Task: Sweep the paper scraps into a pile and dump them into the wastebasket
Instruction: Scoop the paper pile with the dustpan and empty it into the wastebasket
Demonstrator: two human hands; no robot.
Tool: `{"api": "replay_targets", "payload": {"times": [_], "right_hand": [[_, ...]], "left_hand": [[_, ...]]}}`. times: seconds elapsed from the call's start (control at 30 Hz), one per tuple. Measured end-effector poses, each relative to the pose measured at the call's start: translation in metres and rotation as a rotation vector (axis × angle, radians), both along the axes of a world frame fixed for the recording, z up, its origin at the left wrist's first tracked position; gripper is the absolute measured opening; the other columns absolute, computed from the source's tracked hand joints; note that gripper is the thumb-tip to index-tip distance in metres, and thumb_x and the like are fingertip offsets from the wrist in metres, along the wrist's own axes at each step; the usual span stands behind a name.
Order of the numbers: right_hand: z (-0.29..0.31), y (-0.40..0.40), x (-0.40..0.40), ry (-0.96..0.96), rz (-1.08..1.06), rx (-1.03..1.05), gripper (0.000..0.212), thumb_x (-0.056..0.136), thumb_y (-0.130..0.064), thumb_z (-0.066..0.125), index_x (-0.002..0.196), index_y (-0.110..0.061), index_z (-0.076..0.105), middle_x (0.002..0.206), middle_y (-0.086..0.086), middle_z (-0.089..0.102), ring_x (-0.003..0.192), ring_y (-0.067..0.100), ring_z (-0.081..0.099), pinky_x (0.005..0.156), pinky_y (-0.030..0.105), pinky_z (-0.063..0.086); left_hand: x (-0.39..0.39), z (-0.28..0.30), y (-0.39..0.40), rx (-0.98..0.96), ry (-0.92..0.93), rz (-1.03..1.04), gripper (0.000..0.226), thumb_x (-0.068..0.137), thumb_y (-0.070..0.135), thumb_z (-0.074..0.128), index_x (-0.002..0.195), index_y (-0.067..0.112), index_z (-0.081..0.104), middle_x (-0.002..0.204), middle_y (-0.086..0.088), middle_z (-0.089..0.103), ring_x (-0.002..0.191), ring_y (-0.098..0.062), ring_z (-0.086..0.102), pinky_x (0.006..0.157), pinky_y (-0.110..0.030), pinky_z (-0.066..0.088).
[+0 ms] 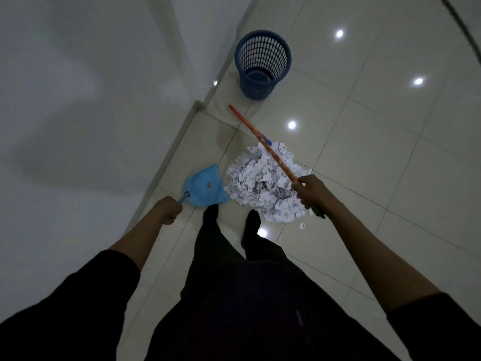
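The right hand (311, 190) grasps a long orange broom handle (263, 143) slanting over the heaped white paper scraps (263, 183). The left hand (169, 210) grips a light-blue plastic dustpan (208, 185) just left of the heap. A dark-blue perforated plastic wastebasket (261, 66) stands well beyond the heap.

Glossy tile floor (364, 178); plastic lattice wastebasket (263, 65); plastic dustpan (205, 186); crumpled paper scraps (263, 183).

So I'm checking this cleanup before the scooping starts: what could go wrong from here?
The dustpan in the left hand looks smaller than the paper pile, so one scoop may overflow. Loose scraps already lie outside the pile near the right hand and could be missed. The wastebasket stands apart from the pile, so light paper may drop off on the way.
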State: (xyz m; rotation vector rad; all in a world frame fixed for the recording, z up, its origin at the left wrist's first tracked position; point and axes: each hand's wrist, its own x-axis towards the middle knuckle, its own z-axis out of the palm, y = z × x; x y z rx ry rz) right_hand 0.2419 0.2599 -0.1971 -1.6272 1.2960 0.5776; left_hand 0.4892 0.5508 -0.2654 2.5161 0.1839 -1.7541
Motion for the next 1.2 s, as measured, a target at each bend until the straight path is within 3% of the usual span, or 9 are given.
{"api": "replay_targets", "payload": {"times": [0.13, 0.27, 0.43, 0.57, 0.7, 0.8, 0.9, 1.07, 1.2], "right_hand": [[-0.033, -0.029, 0.008, 0.052, 0.124, 0.000, 0.027, 0.098, -0.023, 0.046, 0.098, 0.000, 0.060, 0.075, 0.015, 0.061, 0.055, 0.026, 0.058, 0.052, 0.032, 0.052], [-0.058, -0.029, 0.016, 0.121, 0.203, 0.053, 0.024, 0.096, -0.017, 0.045, 0.093, 0.003, 0.056, 0.072, 0.017, 0.058, 0.053, 0.026, 0.054, 0.050, 0.032, 0.047], [-0.067, -0.003, -0.001, 0.146, 0.257, 0.154, 0.023, 0.099, -0.015, 0.044, 0.104, 0.006, 0.054, 0.078, 0.018, 0.056, 0.055, 0.023, 0.052, 0.051, 0.033, 0.047], [-0.063, 0.017, -0.023, 0.128, 0.268, 0.206, 0.024, 0.099, -0.014, 0.041, 0.090, 0.003, 0.054, 0.074, 0.019, 0.055, 0.051, 0.024, 0.051, 0.045, 0.029, 0.045], [-0.050, 0.035, -0.035, 0.094, 0.132, 0.327, 0.017, 0.098, -0.013, 0.040, 0.085, -0.004, 0.048, 0.062, 0.010, 0.044, 0.042, 0.017, 0.038, 0.040, 0.021, 0.033], [-0.036, 0.040, -0.044, 0.072, 0.067, 0.384, 0.012, 0.096, -0.013, 0.041, 0.090, -0.006, 0.048, 0.066, 0.010, 0.041, 0.043, 0.015, 0.034, 0.041, 0.022, 0.029], [-0.024, 0.043, -0.062, 0.018, 0.077, 0.356, 0.025, 0.097, -0.016, 0.043, 0.102, 0.005, 0.057, 0.068, 0.011, 0.046, 0.044, 0.014, 0.038, 0.041, 0.022, 0.033], [-0.013, 0.056, -0.084, -0.015, 0.041, 0.236, 0.024, 0.100, -0.022, 0.041, 0.104, -0.005, 0.058, 0.070, 0.010, 0.049, 0.046, 0.014, 0.040, 0.041, 0.023, 0.035], [-0.018, 0.055, -0.073, 0.002, 0.097, 0.102, 0.024, 0.101, -0.023, 0.040, 0.106, -0.007, 0.057, 0.071, 0.010, 0.054, 0.048, 0.016, 0.048, 0.040, 0.024, 0.042]], "left_hand": [[-0.014, -0.005, -0.023, -0.031, 0.024, 0.098, 0.018, 0.099, 0.012, 0.047, 0.083, 0.007, 0.051, 0.071, -0.008, 0.049, 0.053, -0.017, 0.040, 0.033, -0.011, 0.035], [-0.023, -0.008, -0.046, -0.043, 0.082, 0.165, 0.042, 0.094, 0.045, 0.054, 0.078, 0.008, 0.046, 0.069, -0.007, 0.047, 0.050, -0.015, 0.036, 0.031, -0.010, 0.034], [-0.036, -0.004, -0.066, -0.041, 0.107, 0.243, 0.027, 0.102, 0.019, 0.040, 0.079, 0.004, 0.043, 0.068, -0.008, 0.044, 0.051, -0.014, 0.036, 0.031, -0.009, 0.027], [-0.057, -0.002, -0.077, -0.098, 0.155, 0.423, 0.022, 0.099, 0.008, 0.041, 0.077, 0.003, 0.043, 0.068, -0.007, 0.041, 0.024, -0.008, 0.036, 0.028, -0.010, 0.025], [-0.066, -0.010, -0.073, -0.146, 0.142, 0.651, 0.014, 0.095, 0.002, 0.034, 0.086, 0.002, 0.045, 0.068, -0.006, 0.040, 0.035, -0.010, 0.036, 0.028, -0.008, 0.027], [-0.065, -0.012, -0.068, -0.165, 0.141, 0.728, 0.019, 0.091, 0.000, 0.028, 0.081, 0.003, 0.044, 0.069, -0.006, 0.040, 0.034, -0.010, 0.033, 0.030, -0.008, 0.028], [-0.064, -0.012, -0.062, -0.205, 0.183, 0.790, 0.020, 0.089, -0.004, 0.024, 0.082, 0.003, 0.042, 0.068, -0.005, 0.036, 0.026, -0.007, 0.031, 0.033, -0.008, 0.030], [-0.070, -0.005, -0.046, -0.230, 0.195, 0.893, 0.017, 0.091, -0.001, 0.028, 0.091, -0.003, 0.045, 0.075, -0.011, 0.044, 0.030, -0.010, 0.041, 0.033, -0.013, 0.040], [-0.074, 0.001, -0.033, -0.311, 0.223, 1.064, 0.012, 0.094, 0.003, 0.033, 0.093, -0.001, 0.043, 0.080, -0.015, 0.046, 0.051, -0.014, 0.046, 0.034, -0.012, 0.041]]}}
